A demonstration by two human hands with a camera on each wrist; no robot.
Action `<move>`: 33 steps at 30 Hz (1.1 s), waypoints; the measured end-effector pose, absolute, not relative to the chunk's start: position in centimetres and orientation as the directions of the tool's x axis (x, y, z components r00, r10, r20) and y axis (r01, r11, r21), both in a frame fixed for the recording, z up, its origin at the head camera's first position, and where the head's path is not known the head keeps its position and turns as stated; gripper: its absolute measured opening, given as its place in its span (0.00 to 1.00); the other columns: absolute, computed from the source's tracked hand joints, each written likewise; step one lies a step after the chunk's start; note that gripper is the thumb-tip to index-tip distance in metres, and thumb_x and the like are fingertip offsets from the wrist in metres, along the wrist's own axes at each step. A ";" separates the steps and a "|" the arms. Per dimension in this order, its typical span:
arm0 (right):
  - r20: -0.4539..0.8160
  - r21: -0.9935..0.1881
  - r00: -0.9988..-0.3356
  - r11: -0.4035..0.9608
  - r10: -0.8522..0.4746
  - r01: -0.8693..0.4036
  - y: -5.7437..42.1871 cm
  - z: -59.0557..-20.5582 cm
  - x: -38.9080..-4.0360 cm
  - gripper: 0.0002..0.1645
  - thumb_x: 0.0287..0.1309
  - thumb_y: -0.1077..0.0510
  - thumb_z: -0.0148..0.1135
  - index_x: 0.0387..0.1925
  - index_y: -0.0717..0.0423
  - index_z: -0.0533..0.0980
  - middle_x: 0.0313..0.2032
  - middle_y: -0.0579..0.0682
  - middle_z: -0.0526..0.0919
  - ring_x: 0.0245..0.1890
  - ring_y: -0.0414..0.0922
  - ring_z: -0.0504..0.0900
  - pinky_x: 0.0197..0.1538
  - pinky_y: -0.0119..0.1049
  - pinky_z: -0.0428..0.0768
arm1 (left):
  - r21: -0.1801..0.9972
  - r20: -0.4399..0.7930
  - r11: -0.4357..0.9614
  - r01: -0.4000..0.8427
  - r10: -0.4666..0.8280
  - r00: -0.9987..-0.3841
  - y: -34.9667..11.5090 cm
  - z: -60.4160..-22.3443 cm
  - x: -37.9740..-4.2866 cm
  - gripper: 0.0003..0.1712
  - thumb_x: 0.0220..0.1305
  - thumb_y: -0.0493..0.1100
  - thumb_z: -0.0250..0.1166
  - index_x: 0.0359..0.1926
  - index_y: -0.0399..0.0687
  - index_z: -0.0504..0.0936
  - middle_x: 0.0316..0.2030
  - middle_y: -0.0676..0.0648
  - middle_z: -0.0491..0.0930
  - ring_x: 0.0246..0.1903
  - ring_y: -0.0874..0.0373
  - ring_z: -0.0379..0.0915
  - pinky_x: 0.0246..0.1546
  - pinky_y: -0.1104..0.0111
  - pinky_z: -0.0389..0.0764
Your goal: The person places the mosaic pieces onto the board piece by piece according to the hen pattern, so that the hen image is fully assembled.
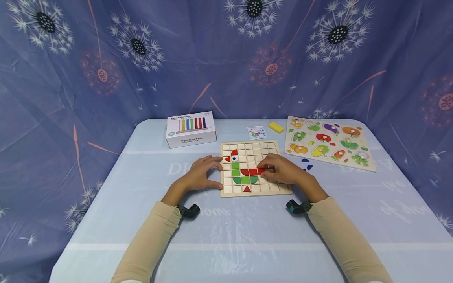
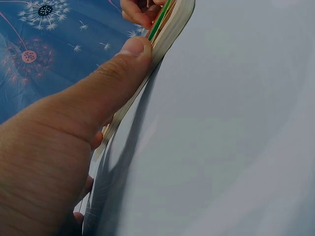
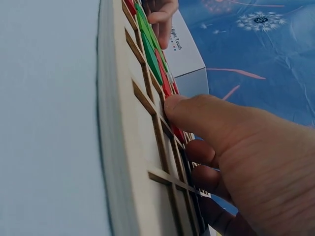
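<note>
Right grip pinches a red tile on the wooden grid board; left grip, fingers loosely spread, touches the board's left edge. Beyond, on the surface, lie a picture card and yellow block.

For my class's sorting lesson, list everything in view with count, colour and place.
Grid board: one, pale wood, table centre
Red pieces: six visible, red, on grid board
Green pieces: five visible, two greens, on grid board
Eye piece: one, white and dark, on grid board
Blue pieces: at least three, blue, before vegetable puzzle
Picture card: one, white, behind grid board
Block: one, yellow, beside card
Vegetable puzzle: one, multicoloured, back right
Box: one, white, back left
Table: one, light blue, beneath
Curtain: one, blue-purple, background
Wrist devices: two, dark, at wrists
Sleeves: two, beige, on arms
Left hand: one, at grid board's left edge
Right hand: one, grip on a red piece
</note>
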State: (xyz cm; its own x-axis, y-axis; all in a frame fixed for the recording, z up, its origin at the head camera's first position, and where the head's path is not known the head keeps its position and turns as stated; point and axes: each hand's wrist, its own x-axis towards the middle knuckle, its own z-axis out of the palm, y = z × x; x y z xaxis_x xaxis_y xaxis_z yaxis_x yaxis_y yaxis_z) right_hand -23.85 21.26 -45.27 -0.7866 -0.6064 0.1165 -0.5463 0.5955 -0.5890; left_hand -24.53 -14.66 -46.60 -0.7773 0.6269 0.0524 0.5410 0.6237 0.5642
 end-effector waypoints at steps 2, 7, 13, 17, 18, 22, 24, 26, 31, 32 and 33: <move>0.113 -0.599 -0.791 0.594 -0.601 -0.537 21.4 -45.2 -23.8 0.17 0.62 0.57 0.72 0.52 0.51 0.83 0.43 0.46 0.79 0.38 0.44 0.72 0.42 0.41 0.72 | 0.566 0.056 0.620 0.543 0.629 -0.775 -14.6 -46.6 -24.5 0.34 0.49 0.64 0.79 0.52 0.61 0.76 0.74 0.51 0.62 0.76 0.41 0.43 0.72 0.43 0.43; 0.100 -0.611 -0.808 0.605 -0.580 -0.510 22.1 -44.8 -23.6 0.17 0.63 0.58 0.70 0.53 0.53 0.82 0.44 0.47 0.79 0.40 0.44 0.74 0.44 0.41 0.76 | 0.570 0.061 0.612 0.548 0.633 -0.771 -14.6 -46.7 -24.5 0.34 0.48 0.64 0.79 0.53 0.60 0.76 0.74 0.50 0.62 0.76 0.40 0.43 0.72 0.42 0.43; 0.145 -0.569 -0.830 0.640 -0.539 -0.516 24.5 -44.1 -23.1 0.17 0.63 0.58 0.70 0.53 0.57 0.82 0.43 0.51 0.80 0.40 0.48 0.76 0.41 0.41 0.77 | 0.568 0.056 0.620 0.542 0.628 -0.776 -14.6 -46.6 -24.5 0.34 0.48 0.64 0.79 0.53 0.61 0.76 0.75 0.51 0.62 0.76 0.41 0.43 0.72 0.43 0.42; 0.152 -0.520 -0.854 0.694 -0.498 -0.498 27.0 -43.7 -22.5 0.16 0.64 0.58 0.70 0.51 0.58 0.82 0.43 0.53 0.79 0.41 0.51 0.77 0.41 0.44 0.77 | 0.567 0.057 0.620 0.543 0.628 -0.776 -14.6 -46.7 -24.6 0.34 0.48 0.64 0.79 0.52 0.61 0.76 0.75 0.51 0.62 0.76 0.41 0.43 0.72 0.43 0.42; 0.149 -0.512 -0.862 0.709 -0.484 -0.486 27.7 -43.7 -22.3 0.15 0.64 0.58 0.70 0.51 0.58 0.82 0.43 0.53 0.79 0.41 0.51 0.77 0.41 0.44 0.77 | 0.567 0.058 0.619 0.544 0.628 -0.776 -14.5 -46.7 -24.6 0.34 0.48 0.64 0.79 0.52 0.61 0.76 0.74 0.51 0.62 0.76 0.40 0.43 0.72 0.42 0.42; 0.130 -0.465 -0.909 0.785 -0.397 -0.409 30.7 -44.2 -21.7 0.13 0.64 0.57 0.70 0.47 0.57 0.81 0.41 0.52 0.78 0.40 0.49 0.76 0.42 0.47 0.76 | 0.567 0.056 0.618 0.545 0.631 -0.774 -14.5 -46.7 -24.6 0.34 0.48 0.63 0.79 0.53 0.61 0.76 0.74 0.51 0.62 0.76 0.40 0.43 0.72 0.42 0.43; 0.128 -0.454 -0.926 0.809 -0.355 -0.373 32.0 -44.6 -21.3 0.12 0.63 0.57 0.71 0.44 0.57 0.80 0.40 0.52 0.78 0.39 0.49 0.75 0.43 0.48 0.76 | 0.566 0.052 0.619 0.545 0.633 -0.773 -14.6 -46.8 -24.6 0.34 0.48 0.64 0.79 0.53 0.61 0.76 0.75 0.51 0.62 0.76 0.40 0.43 0.72 0.42 0.43; 0.133 -0.452 -0.937 0.821 -0.324 -0.348 33.0 -45.1 -21.1 0.12 0.61 0.57 0.72 0.43 0.58 0.79 0.39 0.53 0.78 0.39 0.50 0.75 0.44 0.49 0.75 | 0.565 0.050 0.621 0.544 0.632 -0.773 -14.6 -46.7 -24.6 0.34 0.48 0.64 0.79 0.53 0.60 0.76 0.75 0.51 0.62 0.76 0.40 0.43 0.72 0.42 0.43; 0.146 -0.498 -0.954 0.813 -0.263 -0.301 34.3 -46.0 -20.8 0.13 0.60 0.60 0.72 0.42 0.60 0.78 0.41 0.56 0.77 0.41 0.52 0.74 0.47 0.47 0.74 | 0.566 0.063 0.617 0.547 0.629 -0.775 -14.7 -46.6 -24.7 0.34 0.48 0.63 0.80 0.52 0.60 0.76 0.74 0.51 0.62 0.76 0.40 0.44 0.72 0.42 0.43; 0.145 -0.512 -0.957 0.809 -0.250 -0.289 34.3 -46.1 -20.8 0.13 0.60 0.61 0.72 0.42 0.60 0.77 0.41 0.56 0.77 0.42 0.52 0.74 0.47 0.44 0.74 | 0.566 0.068 0.615 0.549 0.629 -0.774 -14.8 -46.7 -24.7 0.34 0.48 0.63 0.80 0.52 0.60 0.76 0.74 0.50 0.62 0.75 0.40 0.45 0.71 0.42 0.43; 0.149 -0.520 -0.959 0.806 -0.240 -0.282 34.3 -46.1 -20.8 0.12 0.61 0.61 0.72 0.42 0.60 0.77 0.41 0.56 0.77 0.42 0.52 0.74 0.47 0.42 0.73 | 0.565 0.073 0.614 0.552 0.629 -0.774 -14.8 -46.7 -24.8 0.34 0.48 0.63 0.80 0.52 0.60 0.77 0.74 0.50 0.63 0.75 0.40 0.45 0.71 0.42 0.44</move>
